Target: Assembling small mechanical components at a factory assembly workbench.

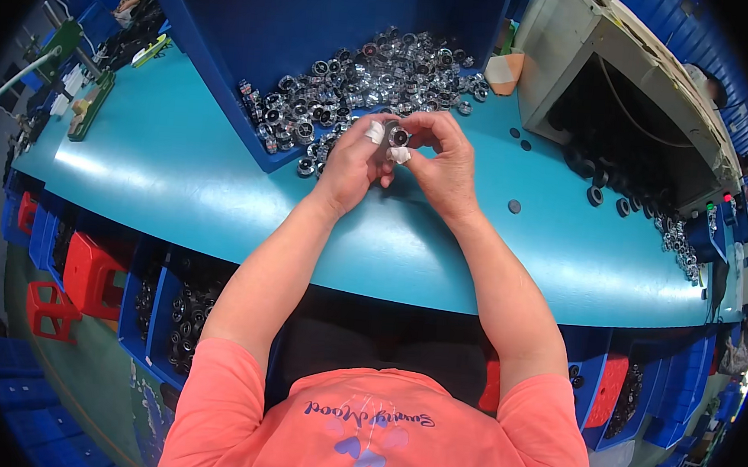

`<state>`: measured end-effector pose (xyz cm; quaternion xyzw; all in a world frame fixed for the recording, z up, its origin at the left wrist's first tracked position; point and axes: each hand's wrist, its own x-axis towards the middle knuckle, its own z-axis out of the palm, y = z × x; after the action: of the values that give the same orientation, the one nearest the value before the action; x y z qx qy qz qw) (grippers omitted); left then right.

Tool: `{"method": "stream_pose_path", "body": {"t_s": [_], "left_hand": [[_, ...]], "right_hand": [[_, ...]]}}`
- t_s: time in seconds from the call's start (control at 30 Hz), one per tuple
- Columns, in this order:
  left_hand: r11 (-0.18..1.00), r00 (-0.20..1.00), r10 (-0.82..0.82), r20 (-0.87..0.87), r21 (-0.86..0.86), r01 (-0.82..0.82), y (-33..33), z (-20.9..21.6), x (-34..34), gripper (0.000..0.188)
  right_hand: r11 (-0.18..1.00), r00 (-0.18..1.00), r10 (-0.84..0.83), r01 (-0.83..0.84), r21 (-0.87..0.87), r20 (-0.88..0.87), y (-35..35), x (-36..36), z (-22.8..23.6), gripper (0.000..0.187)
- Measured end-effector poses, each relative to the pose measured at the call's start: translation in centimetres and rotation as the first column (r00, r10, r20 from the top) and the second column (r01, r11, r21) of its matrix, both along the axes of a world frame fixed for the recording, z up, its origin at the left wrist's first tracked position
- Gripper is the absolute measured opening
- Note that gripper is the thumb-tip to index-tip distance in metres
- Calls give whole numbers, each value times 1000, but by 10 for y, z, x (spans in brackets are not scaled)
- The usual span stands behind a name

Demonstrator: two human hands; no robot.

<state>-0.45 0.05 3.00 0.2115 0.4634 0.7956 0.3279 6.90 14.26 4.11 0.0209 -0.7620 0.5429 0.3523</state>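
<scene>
Over the turquoise table my two hands meet around a small round wheel (398,137) with a dark centre and a pale rim. My left hand (350,164) is closed on its left side, and a dark ring-like edge shows beside that thumb. The fingers and thumb of my right hand (444,167) pinch its right side. White wrapping covers a thumb tip on each hand. Just beyond the hands, many clear and black wheels (350,84) spill from a tipped blue bin (220,75) onto the table.
At the right, an open box (560,60) lies on its side with black rings (595,195) at its mouth. Loose black discs (515,206) lie on the table (177,194). A row of clear parts (678,244) sits far right. Red stools (91,274) and blue crates stand below.
</scene>
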Motion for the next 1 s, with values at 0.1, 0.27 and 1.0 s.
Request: {"method": "stream_pose_path", "body": {"t_s": [0.1,0.27,1.0], "left_hand": [[990,974,19,-225,-132,-50,3,-1,4,34],[992,989,73,-132,-93,-86,0,-3,1,33],[933,866,95,-492,-260,-250,12,-14,1,26]], "right_hand": [[995,998,-60,58,79,29,-1,1,1,42],[985,996,88,-89,-146,-11,-5,1,0,44],[793,906,334,-120,-597,261,18,-15,-41,18]]}}
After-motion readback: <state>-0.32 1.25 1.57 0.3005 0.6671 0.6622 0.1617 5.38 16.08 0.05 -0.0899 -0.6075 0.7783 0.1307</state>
